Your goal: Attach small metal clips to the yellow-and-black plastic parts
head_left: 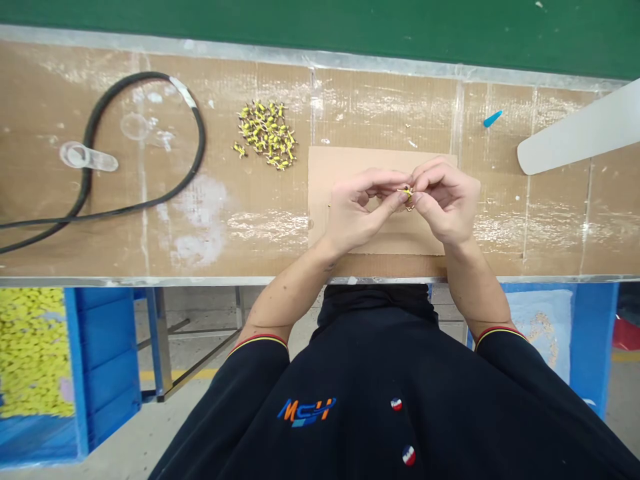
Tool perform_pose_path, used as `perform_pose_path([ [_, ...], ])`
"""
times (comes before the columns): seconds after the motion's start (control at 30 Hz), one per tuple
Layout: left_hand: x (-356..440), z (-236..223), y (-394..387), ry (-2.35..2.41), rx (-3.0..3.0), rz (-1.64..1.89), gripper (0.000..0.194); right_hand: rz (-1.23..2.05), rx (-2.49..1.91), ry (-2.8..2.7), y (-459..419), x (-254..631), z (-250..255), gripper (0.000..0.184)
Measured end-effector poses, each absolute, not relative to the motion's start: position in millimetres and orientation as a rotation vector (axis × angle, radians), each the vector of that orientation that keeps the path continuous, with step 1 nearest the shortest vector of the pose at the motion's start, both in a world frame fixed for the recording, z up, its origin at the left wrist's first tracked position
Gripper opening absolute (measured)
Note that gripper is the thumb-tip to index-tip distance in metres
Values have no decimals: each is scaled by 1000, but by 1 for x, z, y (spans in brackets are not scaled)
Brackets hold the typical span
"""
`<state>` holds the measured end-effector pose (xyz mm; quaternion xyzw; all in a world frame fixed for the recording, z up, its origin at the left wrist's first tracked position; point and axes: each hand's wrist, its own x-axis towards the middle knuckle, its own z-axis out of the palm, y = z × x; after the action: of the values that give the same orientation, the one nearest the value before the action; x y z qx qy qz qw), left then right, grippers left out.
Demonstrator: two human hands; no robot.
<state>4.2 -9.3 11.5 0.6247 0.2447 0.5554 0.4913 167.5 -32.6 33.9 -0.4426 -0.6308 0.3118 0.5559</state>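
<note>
Watching remotely, I see the left grip (355, 210) and right grip (445, 203) pinched together on a small yellow part (407, 194), just above a cardboard sheet (350, 159). A heap of matching yellow parts (267, 135) sits further left on the worktop (380, 110).

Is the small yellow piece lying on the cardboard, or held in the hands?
Held: the left hand and right hand pinch the yellow piece between them.

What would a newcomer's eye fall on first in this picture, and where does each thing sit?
The bare left hand and right hand catch the eye first, at centre, pinching a tiny yellow part above a flat cardboard sheet. Left of them, a loose heap of small yellow parts lies on the brown cardboard-covered bench, beside a coiled black cable. At lower left, below the bench edge, a blue plastic crate brims with yellow parts.
</note>
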Motion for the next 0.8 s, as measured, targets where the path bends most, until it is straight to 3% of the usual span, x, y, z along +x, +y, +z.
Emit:
perform_pose_path([
  [0.8,3,12,-10,558,1601,1453,11,787,-1070,-1483,-33,168,37,35],
])
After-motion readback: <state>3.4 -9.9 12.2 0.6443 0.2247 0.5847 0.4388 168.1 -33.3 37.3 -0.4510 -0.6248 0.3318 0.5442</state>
